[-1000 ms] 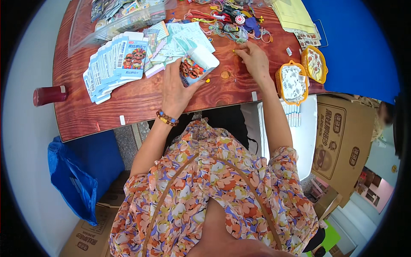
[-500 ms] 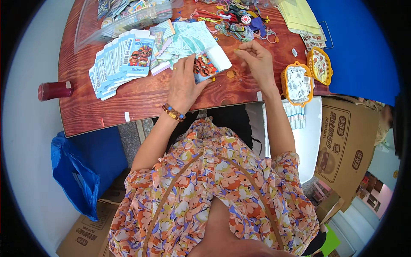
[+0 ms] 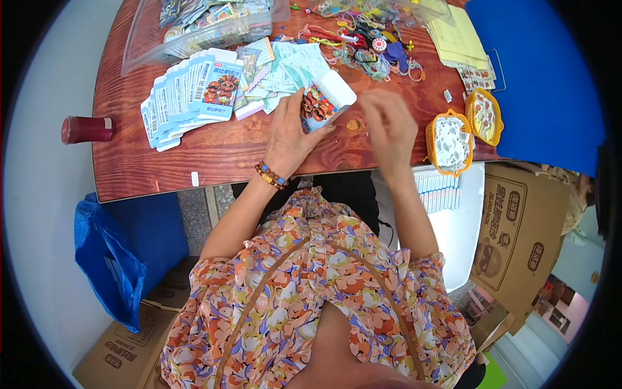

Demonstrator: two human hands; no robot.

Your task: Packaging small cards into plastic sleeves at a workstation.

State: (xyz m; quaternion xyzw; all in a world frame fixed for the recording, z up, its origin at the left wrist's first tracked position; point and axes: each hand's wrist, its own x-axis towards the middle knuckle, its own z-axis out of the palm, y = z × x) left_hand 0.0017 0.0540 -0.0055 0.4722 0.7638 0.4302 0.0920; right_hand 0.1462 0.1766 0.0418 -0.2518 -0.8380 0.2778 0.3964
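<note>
My left hand (image 3: 288,135) holds a small blue picture box (image 3: 316,109) at a tilt over the table, its fingers along the left side and its thumb along the near edge. The box's white end flap stands raised at the far right. To the right of it, apart from the box, hovers my right hand (image 3: 391,133). Its fingers are smeared by motion, so whether they hold anything is hidden. Fanned flat blue-and-white cartons (image 3: 175,97) lie to the left. Just beyond the box spread pale green printed packets (image 3: 295,61).
Colourful cords and trinkets (image 3: 376,48) are heaped at the back. A clear plastic bin (image 3: 139,48) stands far left. Two orange baskets, one with white slips (image 3: 452,139), sit right. Below them is a white tub (image 3: 463,227). A dark red bottle (image 3: 87,129) is at the left edge.
My right hand has come nearer to me, from a raised pinch beyond the box's right side, and is now blurred. My left hand still holds the box. The whole view has shifted slightly.
</note>
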